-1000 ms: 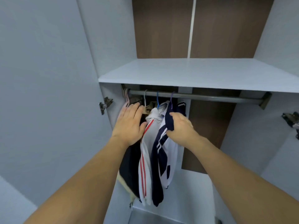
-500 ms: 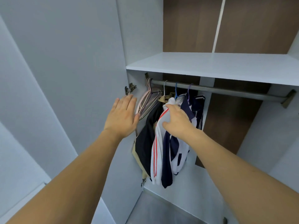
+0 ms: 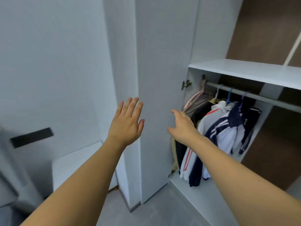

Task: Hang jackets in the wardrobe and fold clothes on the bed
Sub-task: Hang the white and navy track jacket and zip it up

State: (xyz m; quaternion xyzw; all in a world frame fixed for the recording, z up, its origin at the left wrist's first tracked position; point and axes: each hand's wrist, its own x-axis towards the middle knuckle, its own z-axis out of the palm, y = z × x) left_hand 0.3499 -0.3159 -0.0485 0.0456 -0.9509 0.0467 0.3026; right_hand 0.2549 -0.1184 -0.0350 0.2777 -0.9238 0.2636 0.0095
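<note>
Several jackets hang on the wardrobe rail (image 3: pixel 254 95) at the right: a white one with red stripes (image 3: pixel 210 124), a navy and white one (image 3: pixel 228 128) and a dark one (image 3: pixel 249 126). My left hand (image 3: pixel 126 123) is raised with straight fingers in front of the open wardrobe door (image 3: pixel 159 79), holding nothing. My right hand (image 3: pixel 182 126) hovers with relaxed fingers near the door's inner face, just left of the jackets, and holds nothing. The bed is out of view.
A white shelf (image 3: pixel 244 70) runs above the rail. Empty hangers (image 3: pixel 193 101) crowd the rail's left end. A door hinge (image 3: pixel 185 84) sticks out near them. A white wall with a black handle (image 3: pixel 31 137) stands at the left; grey floor lies below.
My right hand has let go of the jackets and moved left toward the door. My left hand has pulled away to the left, and the view has swung left.
</note>
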